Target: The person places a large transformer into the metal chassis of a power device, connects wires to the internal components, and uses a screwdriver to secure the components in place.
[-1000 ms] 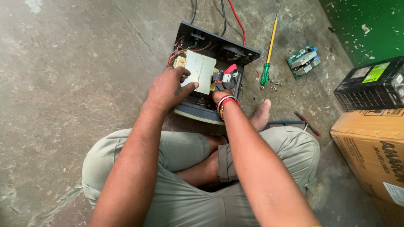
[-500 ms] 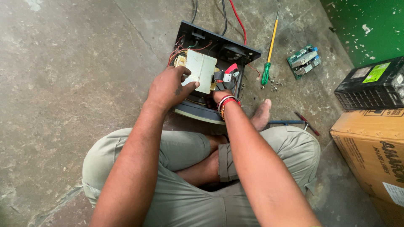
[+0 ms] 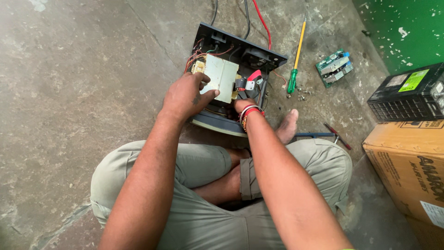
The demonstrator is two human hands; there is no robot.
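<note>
Nothing had moved since earlier: left hand point(image 3: 187, 96) gripped the transformer point(image 3: 221, 78) inside the opened case point(image 3: 240, 46), right hand point(image 3: 238, 107) hidden, grip undeterminable, board point(image 3: 335, 67) already out beside.

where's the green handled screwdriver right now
In the head view, the green handled screwdriver lies on the concrete floor, upper right of the open black casing, with the loose green circuit board further right.

1. Your left hand point(image 3: 187, 97) has bare floor point(image 3: 83, 83) on its left to move through.
2. On your right, a screwdriver point(image 3: 296, 55), small screws point(image 3: 301, 95) and a green circuit board point(image 3: 334, 67) lie in the way.
3. Cables point(image 3: 245, 14) block the far side of the open box point(image 3: 233, 69).
</note>
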